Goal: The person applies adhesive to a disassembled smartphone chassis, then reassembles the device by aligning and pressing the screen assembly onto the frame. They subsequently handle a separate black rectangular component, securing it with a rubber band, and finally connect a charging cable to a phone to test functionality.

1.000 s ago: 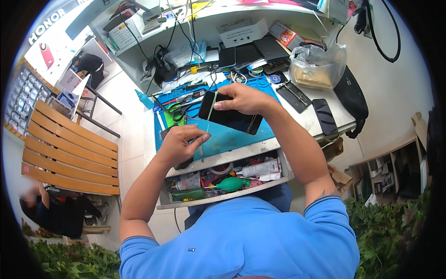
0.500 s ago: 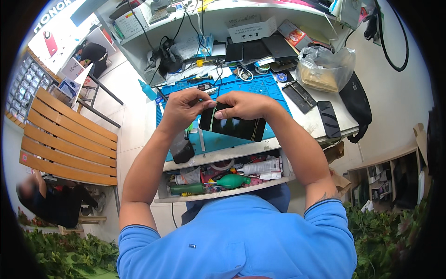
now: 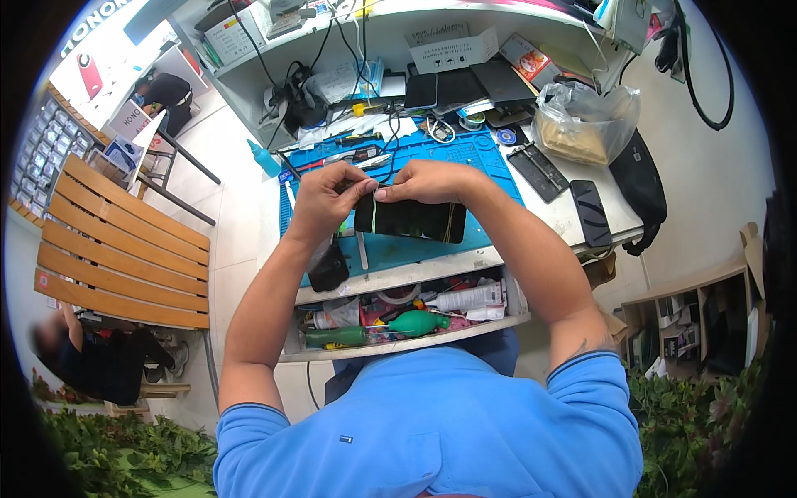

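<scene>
A black phone (image 3: 408,220) with a pale green band around its left end and thin yellow bands around its right end is held above the blue work mat (image 3: 488,189). My right hand (image 3: 432,181) grips it from the top, thumb over the left part near the band. My left hand (image 3: 328,199) has thumb and index pinched on the green band (image 3: 374,217) at the upper left corner, beside my right thumb. Tools (image 3: 357,155) lie behind, and a black pouch-like item (image 3: 326,267) sits below my left hand.
An open drawer (image 3: 415,347) holds tubes and a green blower. At right are an opened phone (image 3: 535,173), another phone (image 3: 591,212) and a plastic bag (image 3: 585,124). Cables and papers fill the shelf unit. A slatted bench (image 3: 124,257) and two other people (image 3: 108,365) (image 3: 166,104) are at left.
My left hand has risen from below the phone to its upper left corner, pinching the green band. The phone sits flatter, and the right thumb has shifted left along it.
</scene>
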